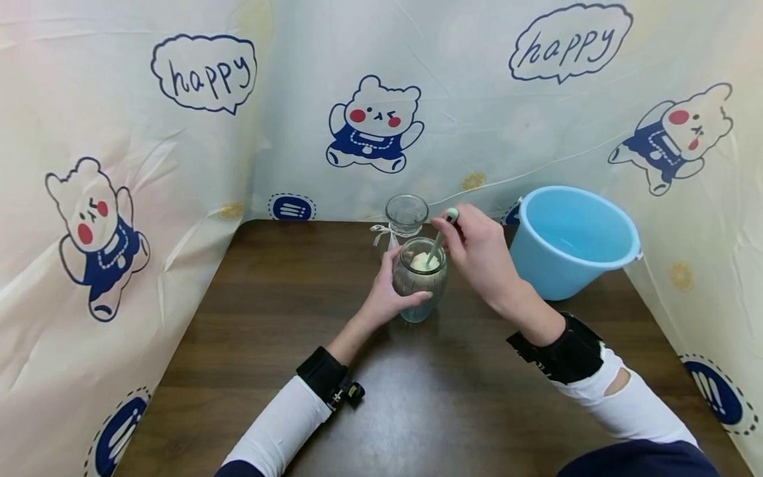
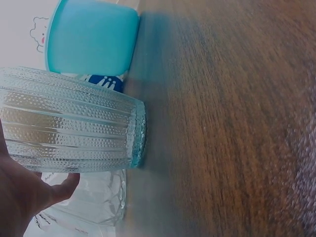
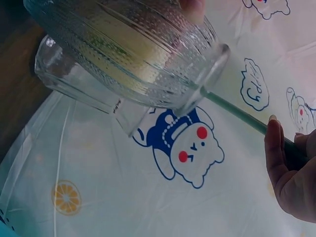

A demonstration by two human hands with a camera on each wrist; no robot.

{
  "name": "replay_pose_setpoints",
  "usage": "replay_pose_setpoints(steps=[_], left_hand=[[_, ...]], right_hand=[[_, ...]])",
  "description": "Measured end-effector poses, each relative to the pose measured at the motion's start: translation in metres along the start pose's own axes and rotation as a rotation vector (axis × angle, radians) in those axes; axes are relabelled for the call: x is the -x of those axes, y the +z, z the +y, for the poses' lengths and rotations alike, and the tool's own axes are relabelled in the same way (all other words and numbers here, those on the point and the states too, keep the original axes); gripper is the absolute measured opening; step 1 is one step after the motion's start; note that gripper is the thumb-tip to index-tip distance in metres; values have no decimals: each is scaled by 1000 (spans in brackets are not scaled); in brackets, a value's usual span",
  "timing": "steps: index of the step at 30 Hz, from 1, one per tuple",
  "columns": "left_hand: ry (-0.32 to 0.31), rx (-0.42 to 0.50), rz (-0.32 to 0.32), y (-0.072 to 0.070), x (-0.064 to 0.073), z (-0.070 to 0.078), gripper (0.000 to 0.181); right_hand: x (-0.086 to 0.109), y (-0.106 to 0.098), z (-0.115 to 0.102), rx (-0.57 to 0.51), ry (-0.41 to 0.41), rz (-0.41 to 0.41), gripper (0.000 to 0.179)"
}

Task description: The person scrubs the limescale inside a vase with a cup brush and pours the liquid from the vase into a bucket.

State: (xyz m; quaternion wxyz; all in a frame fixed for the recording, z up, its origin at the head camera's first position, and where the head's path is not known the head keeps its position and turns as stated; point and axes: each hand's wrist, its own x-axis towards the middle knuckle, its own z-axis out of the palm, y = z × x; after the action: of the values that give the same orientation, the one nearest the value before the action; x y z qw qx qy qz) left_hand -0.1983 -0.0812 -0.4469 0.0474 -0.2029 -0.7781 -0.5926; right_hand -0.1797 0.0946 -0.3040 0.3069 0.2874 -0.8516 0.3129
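Note:
Near the table's back edge, my left hand (image 1: 386,295) grips a ribbed, textured glass jar (image 1: 436,286) round its side, thumb in front. The jar stands upright with its mouth up. My right hand (image 1: 485,255) pinches the upper end of a green-handled sponge bottle brush (image 1: 438,246), which slants down through the jar's mouth. Its pale sponge head (image 1: 424,262) sits inside the jar, and in the right wrist view the sponge shows yellowish through the glass (image 3: 128,49). In the left wrist view, the jar's base (image 2: 138,133) is right at the tabletop.
Close behind the jar stands a second clear glass vessel (image 1: 407,213) with a white ribbon at its neck. A light blue bucket (image 1: 545,268) stands at the right. Printed cloth (image 1: 286,119) surrounds the brown wooden table (image 1: 268,298) at the back and sides.

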Motion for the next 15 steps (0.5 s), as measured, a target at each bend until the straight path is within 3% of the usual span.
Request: replay_pose_setpoints(steps=[4, 11, 15], left_hand=[[14, 13, 4, -1, 3, 3, 93], [-14, -10, 9, 5, -5, -29, 98], [-6, -4, 10, 7, -8, -34, 98]], right_hand=[[2, 1, -1, -3, -9, -5, 17], [-2, -5, -3, -41, 8, 45, 16], [0, 0, 1, -56, 26, 26, 17]])
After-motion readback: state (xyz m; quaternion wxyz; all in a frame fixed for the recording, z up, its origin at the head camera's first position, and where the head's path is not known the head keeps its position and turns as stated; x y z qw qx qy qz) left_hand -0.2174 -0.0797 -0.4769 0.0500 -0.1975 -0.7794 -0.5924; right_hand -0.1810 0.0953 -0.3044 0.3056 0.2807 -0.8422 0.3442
